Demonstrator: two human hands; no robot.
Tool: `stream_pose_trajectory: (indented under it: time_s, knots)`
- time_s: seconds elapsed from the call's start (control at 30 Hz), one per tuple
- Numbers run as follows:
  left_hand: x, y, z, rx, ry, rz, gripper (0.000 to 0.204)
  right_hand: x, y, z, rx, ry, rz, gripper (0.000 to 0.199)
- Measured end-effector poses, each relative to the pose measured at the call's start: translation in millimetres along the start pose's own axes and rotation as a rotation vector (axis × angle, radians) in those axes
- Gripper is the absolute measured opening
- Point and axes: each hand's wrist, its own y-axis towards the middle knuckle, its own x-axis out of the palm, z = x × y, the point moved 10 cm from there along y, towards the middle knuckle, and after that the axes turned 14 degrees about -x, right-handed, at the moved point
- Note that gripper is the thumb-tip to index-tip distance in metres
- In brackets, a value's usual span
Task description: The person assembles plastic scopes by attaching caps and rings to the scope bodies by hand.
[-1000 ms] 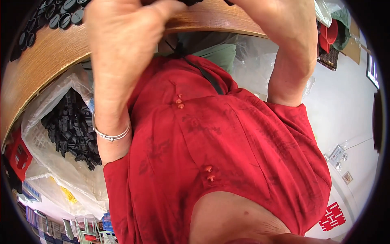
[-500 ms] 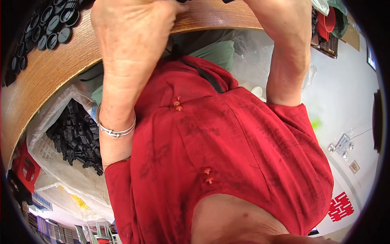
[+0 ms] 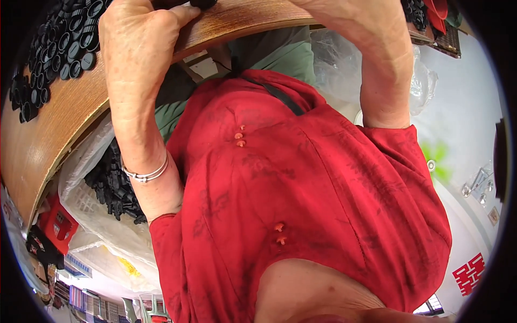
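My left hand point(image 3: 142, 37) is at the table's edge on the left, a metal bracelet on its wrist. Its thumb is bent inward, and a dark thing shows beneath it, cut by the top of the picture. The fingers look closed, though what they hold I cannot make out. Right by the thumb tip is a small black piece point(image 3: 203, 3), only its lower part showing. My right hand point(image 3: 344, 11) reaches past the upper edge, so its fingers are hidden. A pile of round black plastic caps point(image 3: 74, 51) lies on the wooden table point(image 3: 70, 107) left of my left hand.
Below the table at the left stands a plastic-lined basket point(image 3: 81, 172) with black plastic parts point(image 3: 116, 188). Beside it is a red crate point(image 3: 56, 226). Clear plastic sheeting point(image 3: 336, 59) hangs under the table. More black parts point(image 3: 414, 13) and red containers point(image 3: 437, 11) are at the upper right.
My left hand has shifted left and slightly up, and the black piece beside its thumb has come into view. My right hand has moved up and left. The view has shifted, showing more caps.
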Motion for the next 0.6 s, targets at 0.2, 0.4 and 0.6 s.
stream_pose_trajectory:
  time_s: [0.2, 0.4, 0.6]
  knots:
    - [3.2, 1.5, 1.1, 0.087, -0.004, 0.017, 0.026, -3.3, -4.3, 9.7, 0.123, -0.073, -0.023, 0.041]
    - [-3.2, -4.9, 6.8, 0.072, 0.108, 0.125, 0.025, 0.7, -1.7, -7.8, -0.128, -0.065, 0.007, 0.038]
    - [-2.4, -6.0, 10.5, 0.091, 0.126, 0.145, 0.025, 9.1, 5.9, -8.1, -0.077, -0.033, -0.057, 0.037]
